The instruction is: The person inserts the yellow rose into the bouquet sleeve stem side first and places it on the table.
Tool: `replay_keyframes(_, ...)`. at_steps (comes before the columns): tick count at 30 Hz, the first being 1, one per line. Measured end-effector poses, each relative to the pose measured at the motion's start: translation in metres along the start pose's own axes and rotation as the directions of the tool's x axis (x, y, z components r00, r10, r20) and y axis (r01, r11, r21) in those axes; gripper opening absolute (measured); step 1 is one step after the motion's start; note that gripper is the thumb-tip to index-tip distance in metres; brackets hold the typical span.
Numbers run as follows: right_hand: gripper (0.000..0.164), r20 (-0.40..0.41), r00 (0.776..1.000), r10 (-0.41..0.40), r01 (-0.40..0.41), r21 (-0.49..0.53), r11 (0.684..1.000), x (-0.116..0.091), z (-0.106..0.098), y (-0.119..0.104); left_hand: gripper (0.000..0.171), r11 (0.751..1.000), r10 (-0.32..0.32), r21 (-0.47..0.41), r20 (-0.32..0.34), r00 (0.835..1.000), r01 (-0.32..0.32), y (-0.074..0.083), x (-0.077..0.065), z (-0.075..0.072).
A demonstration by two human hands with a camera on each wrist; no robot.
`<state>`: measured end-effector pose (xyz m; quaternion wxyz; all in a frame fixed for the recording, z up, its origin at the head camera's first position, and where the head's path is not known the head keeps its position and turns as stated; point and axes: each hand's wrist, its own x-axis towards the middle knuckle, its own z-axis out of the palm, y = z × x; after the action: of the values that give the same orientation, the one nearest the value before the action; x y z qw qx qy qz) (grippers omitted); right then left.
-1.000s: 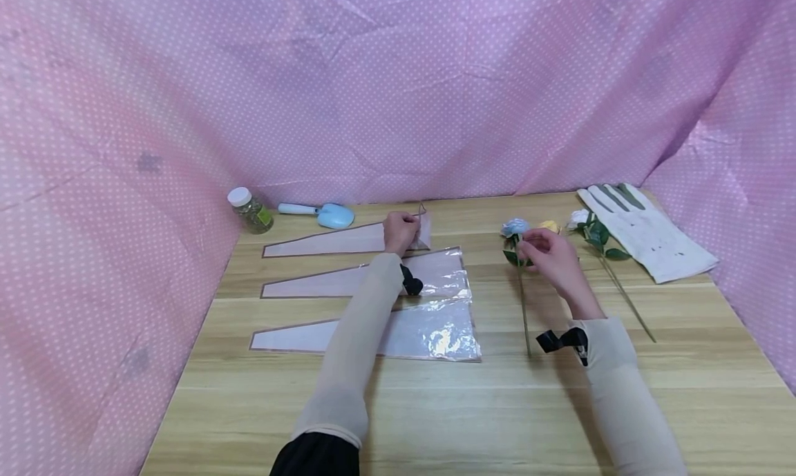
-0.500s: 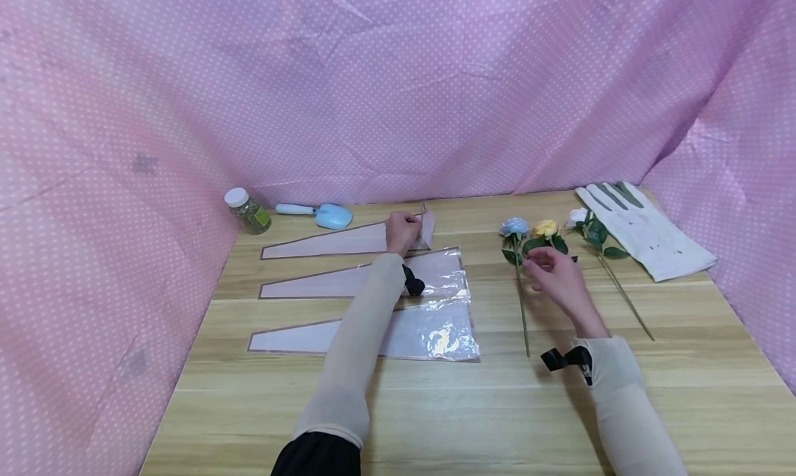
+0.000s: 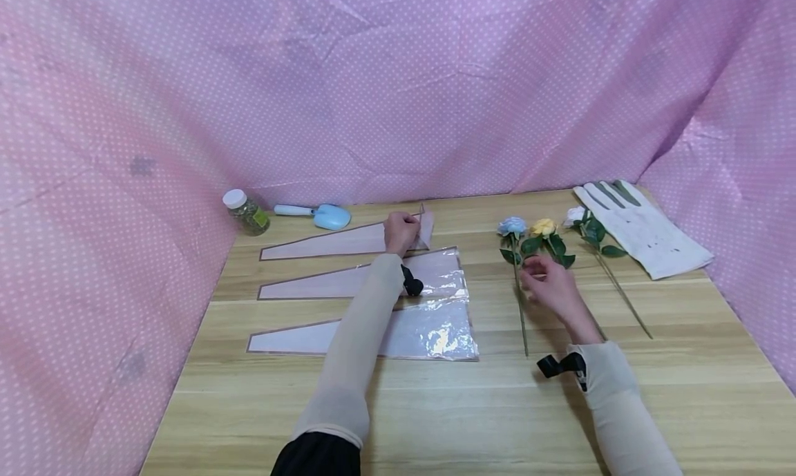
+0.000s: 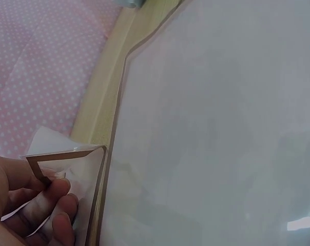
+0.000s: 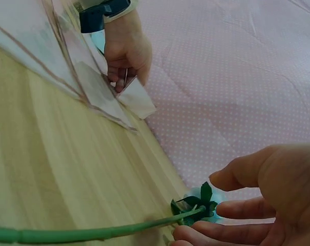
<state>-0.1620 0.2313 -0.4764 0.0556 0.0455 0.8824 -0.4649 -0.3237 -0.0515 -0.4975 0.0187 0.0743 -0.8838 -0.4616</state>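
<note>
My left hand (image 3: pixel 401 233) pinches the upper corner of the farthest flower sleeve (image 3: pixel 329 242), a clear tapered bag with a brown border. In the left wrist view, that sleeve's corner (image 4: pixel 62 156) is lifted and folded back between thumb and fingers. My right hand (image 3: pixel 552 288) hovers just right of a blue artificial rose (image 3: pixel 513 226), fingertips close to its stem (image 3: pixel 521 310). Thumb and fingers stand apart in the right wrist view, the green stem (image 5: pixel 93 233) passing beside them. A yellow rose (image 3: pixel 544 228) lies behind this hand, which covers part of its stem.
Two more sleeves, a middle one (image 3: pixel 323 283) and a near one (image 3: pixel 298 339), lie under the left arm. A blue trowel (image 3: pixel 332 217) and a white-capped jar (image 3: pixel 249 213) stand back left. A white rose (image 3: pixel 575 216) and a white glove (image 3: pixel 668 244) lie at the right.
My right hand has drawn back toward me from the blue and yellow rose heads, uncovering the yellow one. The left hand stays at the sleeve corner.
</note>
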Motion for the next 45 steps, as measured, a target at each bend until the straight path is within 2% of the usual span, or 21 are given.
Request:
replay_keyframes(8, 0.050, 0.046, 0.998, 0.031, -0.029, -0.046, 0.999, -0.001, 0.003, 0.005, 0.011, 1.000, -0.012, 0.003, 0.005, 1.000, 0.012, -0.001, 0.001, 0.000)
replay_keyframes(14, 0.048, 0.023, 1.000, 0.017, -0.014, -0.112, 0.994, 0.000, 0.007, 0.007, 0.011, 1.000, -0.011, 0.001, 0.007, 1.000, 0.011, -0.002, 0.001, 0.000)
replay_keyframes(21, 0.040, -0.016, 0.999, -0.047, 0.043, -0.202, 0.978, -0.001, 0.014, 0.008, 0.010, 1.000, -0.016, -0.018, 0.012, 1.000, 0.017, -0.002, 0.002, 0.000)
replay_keyframes(29, 0.015, -0.038, 0.994, -0.107, 0.090, -0.309, 0.947, -0.001, 0.021, 0.008, 0.010, 1.000, -0.025, -0.014, 0.006, 1.000, 0.025, -0.003, 0.002, 0.000)
replay_keyframes(32, 0.011, -0.044, 0.992, -0.119, 0.097, -0.334, 0.937, 0.000, 0.022, 0.007, 0.010, 1.000, -0.029, -0.012, 0.009, 1.000, 0.029, -0.004, 0.003, 0.001)
replay_keyframes(41, 0.008, -0.052, 0.994, -0.101, 0.076, -0.356, 0.932, -0.001, 0.023, 0.003, 0.010, 0.999, -0.030, -0.033, 0.009, 1.000, 0.030, -0.004, 0.002, 0.001)
replay_keyframes(45, 0.018, -0.047, 0.995, -0.082, 0.061, -0.347, 0.936, -0.002, 0.021, 0.003, 0.010, 0.999, -0.019, -0.040, 0.008, 1.000, 0.019, -0.003, 0.000, 0.000)
